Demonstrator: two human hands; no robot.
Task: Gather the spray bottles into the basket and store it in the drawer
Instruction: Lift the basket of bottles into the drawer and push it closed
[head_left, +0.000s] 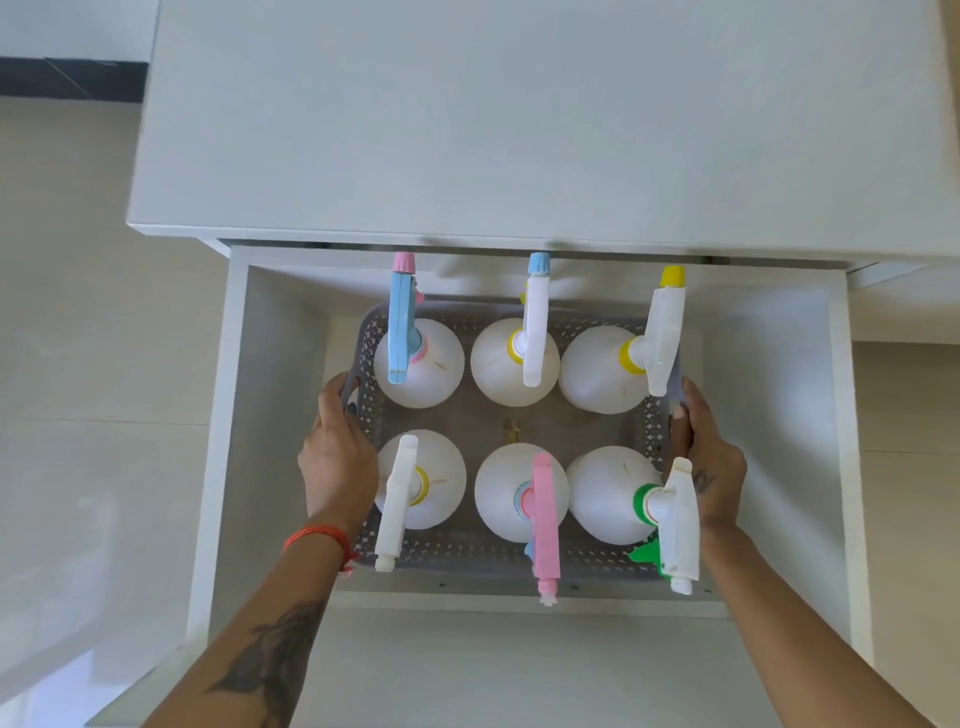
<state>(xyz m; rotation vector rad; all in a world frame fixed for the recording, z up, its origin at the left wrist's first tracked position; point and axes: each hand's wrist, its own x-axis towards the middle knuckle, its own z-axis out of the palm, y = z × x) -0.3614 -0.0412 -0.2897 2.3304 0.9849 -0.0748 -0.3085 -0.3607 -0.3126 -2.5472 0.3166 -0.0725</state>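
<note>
A grey perforated basket sits low inside the open white drawer. Several white spray bottles stand upright in it in two rows, among them one with a blue trigger, one with a yellow nozzle, one with a pink trigger and one with a green collar. My left hand grips the basket's left handle. My right hand grips its right side, partly hidden behind the green-collared bottle's head.
The white cabinet top overhangs the drawer's back edge. Drawer walls stand close to both hands, with narrow gaps on each side of the basket. Beige tiled floor lies left and right. A red thread band circles my left wrist.
</note>
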